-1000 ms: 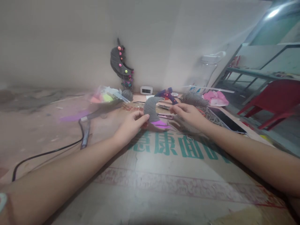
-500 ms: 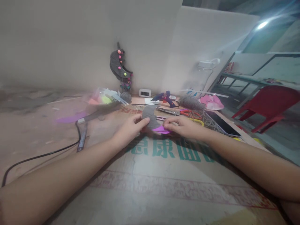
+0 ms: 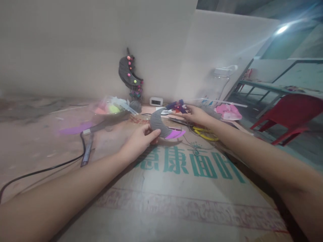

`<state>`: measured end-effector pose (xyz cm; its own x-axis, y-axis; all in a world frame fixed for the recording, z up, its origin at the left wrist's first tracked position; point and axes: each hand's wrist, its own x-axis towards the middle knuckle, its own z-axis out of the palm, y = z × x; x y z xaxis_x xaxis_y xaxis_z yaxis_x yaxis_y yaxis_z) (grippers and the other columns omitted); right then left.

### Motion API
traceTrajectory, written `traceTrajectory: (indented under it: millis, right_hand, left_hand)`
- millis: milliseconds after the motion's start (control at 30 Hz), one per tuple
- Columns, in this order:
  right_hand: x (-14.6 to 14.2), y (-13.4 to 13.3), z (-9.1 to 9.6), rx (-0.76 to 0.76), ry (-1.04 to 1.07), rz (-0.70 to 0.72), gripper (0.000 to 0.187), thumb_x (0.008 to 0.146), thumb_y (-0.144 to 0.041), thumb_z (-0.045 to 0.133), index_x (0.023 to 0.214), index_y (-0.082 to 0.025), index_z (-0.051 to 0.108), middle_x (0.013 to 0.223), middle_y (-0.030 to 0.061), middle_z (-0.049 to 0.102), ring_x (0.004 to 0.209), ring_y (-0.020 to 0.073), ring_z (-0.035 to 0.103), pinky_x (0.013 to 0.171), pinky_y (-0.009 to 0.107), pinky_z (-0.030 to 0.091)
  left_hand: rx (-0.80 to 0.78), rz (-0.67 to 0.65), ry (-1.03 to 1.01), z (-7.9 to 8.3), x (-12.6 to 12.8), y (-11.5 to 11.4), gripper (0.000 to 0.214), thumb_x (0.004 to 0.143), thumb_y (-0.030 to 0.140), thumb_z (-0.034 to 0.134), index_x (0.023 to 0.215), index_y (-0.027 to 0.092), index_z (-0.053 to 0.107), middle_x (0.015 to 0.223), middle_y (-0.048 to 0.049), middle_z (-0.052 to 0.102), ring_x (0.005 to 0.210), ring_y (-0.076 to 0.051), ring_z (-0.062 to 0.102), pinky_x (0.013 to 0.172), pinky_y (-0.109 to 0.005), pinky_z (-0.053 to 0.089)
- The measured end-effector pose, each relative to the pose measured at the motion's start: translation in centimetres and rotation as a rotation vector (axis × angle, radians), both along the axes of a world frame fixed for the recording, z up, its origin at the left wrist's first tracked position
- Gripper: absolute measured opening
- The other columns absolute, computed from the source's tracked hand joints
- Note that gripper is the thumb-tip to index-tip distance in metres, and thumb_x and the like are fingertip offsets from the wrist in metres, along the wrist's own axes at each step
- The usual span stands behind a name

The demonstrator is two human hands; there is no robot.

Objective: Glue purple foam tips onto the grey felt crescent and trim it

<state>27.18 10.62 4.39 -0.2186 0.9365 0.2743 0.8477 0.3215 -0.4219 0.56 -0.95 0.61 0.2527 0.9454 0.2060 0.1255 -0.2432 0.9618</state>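
My left hand (image 3: 141,137) pinches a crescent moon shape (image 3: 158,122) near its lower left edge. Grey yarn covers most of the crescent, while its lower right tip shows bare purple. Farther back, my right hand (image 3: 198,115) has its fingers closed at the handle of a dark blue hot glue gun (image 3: 178,106); part of the handle is hidden by the fingers. A small red light shows on the gun. Below my right hand lie yellow-handled scissors (image 3: 205,133) and a loose strand of grey yarn.
A finished-looking grey moon with coloured balls (image 3: 127,70) hangs on the wall. A bowl (image 3: 108,109) of bright items, a small digital clock (image 3: 156,101), a clear bottle (image 3: 220,84) and pink plastic (image 3: 228,111) stand behind. A black cable (image 3: 50,169) runs left.
My right hand has left the crescent's purple tip and moved back and right to the glue gun. My left hand still holds the crescent, which now shows more of its curve.
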Motion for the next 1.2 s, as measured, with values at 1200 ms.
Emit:
traceTrajectory:
  millis: [1200]
  right_hand:
    - [-1.5,-13.8,-0.2,0.023,0.366,0.094,0.029,0.083,-0.049,0.059,0.086,-0.02,0.064,0.081,0.0043,0.069,0.078,0.0216,0.066,0.075,0.035,0.052]
  left_hand:
    - [-0.061,0.119,-0.095,0.1,0.4,0.1,0.026,0.08,0.038,0.061,0.069,0.018,0.048,0.059,0.0034,0.059,0.054,-0.01,0.055,0.055,-0.022,0.041]
